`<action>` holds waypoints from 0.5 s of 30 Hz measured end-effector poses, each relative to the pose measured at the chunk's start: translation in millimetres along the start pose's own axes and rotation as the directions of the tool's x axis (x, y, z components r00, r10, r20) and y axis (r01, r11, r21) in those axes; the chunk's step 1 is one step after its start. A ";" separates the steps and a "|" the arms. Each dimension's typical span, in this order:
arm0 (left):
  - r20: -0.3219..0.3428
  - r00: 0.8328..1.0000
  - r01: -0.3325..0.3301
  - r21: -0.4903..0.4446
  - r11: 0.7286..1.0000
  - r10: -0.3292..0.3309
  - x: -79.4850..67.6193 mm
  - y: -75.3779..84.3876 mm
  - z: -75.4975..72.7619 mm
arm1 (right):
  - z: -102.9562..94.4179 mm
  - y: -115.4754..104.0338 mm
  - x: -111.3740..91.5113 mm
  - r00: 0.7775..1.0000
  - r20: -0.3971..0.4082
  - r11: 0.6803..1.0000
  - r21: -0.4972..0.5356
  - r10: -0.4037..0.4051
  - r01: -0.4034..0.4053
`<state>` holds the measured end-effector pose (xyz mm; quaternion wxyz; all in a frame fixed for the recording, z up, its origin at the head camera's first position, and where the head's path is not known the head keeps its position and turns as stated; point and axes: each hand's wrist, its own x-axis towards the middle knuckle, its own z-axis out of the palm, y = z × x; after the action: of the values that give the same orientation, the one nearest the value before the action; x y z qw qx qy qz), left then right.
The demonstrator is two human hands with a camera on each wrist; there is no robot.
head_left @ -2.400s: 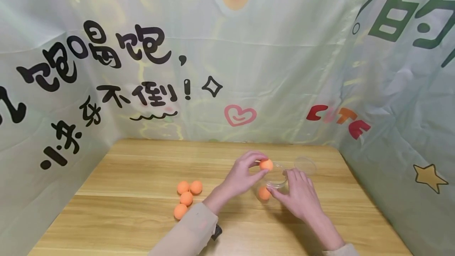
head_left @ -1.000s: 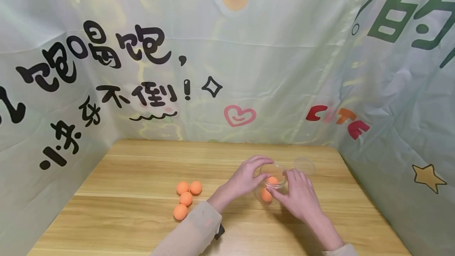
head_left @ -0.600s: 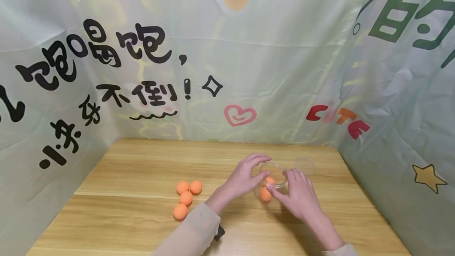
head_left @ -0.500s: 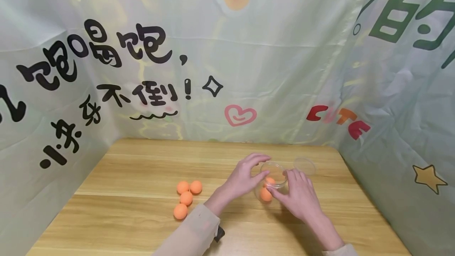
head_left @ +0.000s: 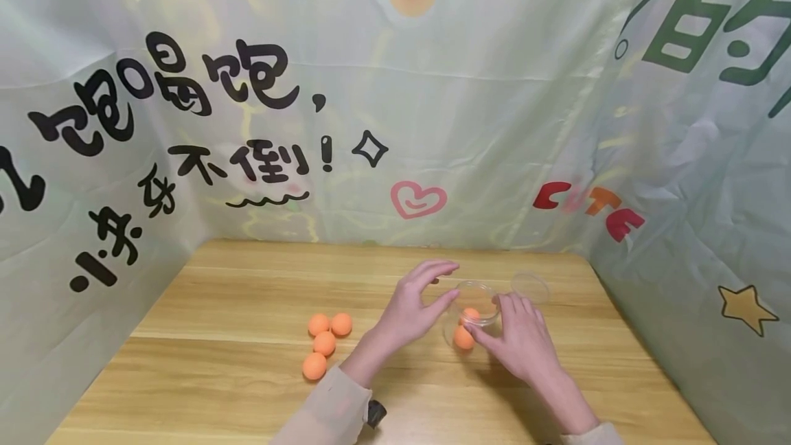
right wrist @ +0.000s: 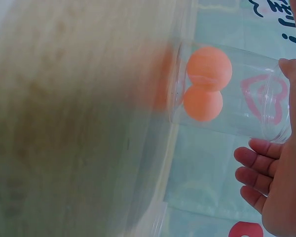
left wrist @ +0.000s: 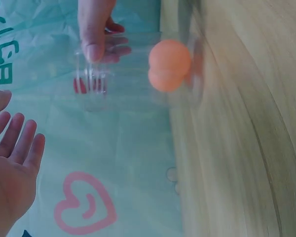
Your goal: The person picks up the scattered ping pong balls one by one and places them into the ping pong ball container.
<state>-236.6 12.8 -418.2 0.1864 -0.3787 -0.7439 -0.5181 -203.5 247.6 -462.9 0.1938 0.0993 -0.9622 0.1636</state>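
A clear plastic jar (head_left: 474, 283) stands upright on the table with two orange ping-pong balls (head_left: 464, 338) at its bottom. My right hand (head_left: 525, 335) holds the jar near its threaded rim, thumb on the near side and fingers behind. Just left of the mouth is my left hand (head_left: 408, 304), holding nothing, its thumb and fingers spread apart. In the left wrist view, that hand's palm (left wrist: 12, 177) shows bare, a gap away from the jar. The right wrist view shows both balls (right wrist: 209, 69) through the jar wall.
Several loose orange ping-pong balls (head_left: 324, 343) lie in a cluster on the wooden table (head_left: 216, 376), left of the hands. A clear round lid (head_left: 530, 287) lies behind the right hand. Printed cloth (head_left: 482, 122) walls in the back and sides.
The left hand first let an orange ping-pong ball drop into the jar, joining the one inside. It has since drawn back left from the rim. The right hand has kept its hold.
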 end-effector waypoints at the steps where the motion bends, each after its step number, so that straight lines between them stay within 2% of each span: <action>1: -0.006 1.000 -0.005 -0.001 1.000 0.005 -0.8 0.7 -1.6 | 0.1 0.1 -0.1 1.000 0.002 1.000 0.000 0.000 0.000; 15: -0.063 0.998 -0.017 0.036 0.999 0.019 -15.4 10.8 -30.5 | -0.5 1.5 0.4 1.000 0.003 1.000 0.003 -0.003 0.003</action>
<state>-222.1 -18.8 -409.7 0.2214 -0.3654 -0.7432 -0.5149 -204.1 249.1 -462.8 0.1924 0.1014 -0.9621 0.1646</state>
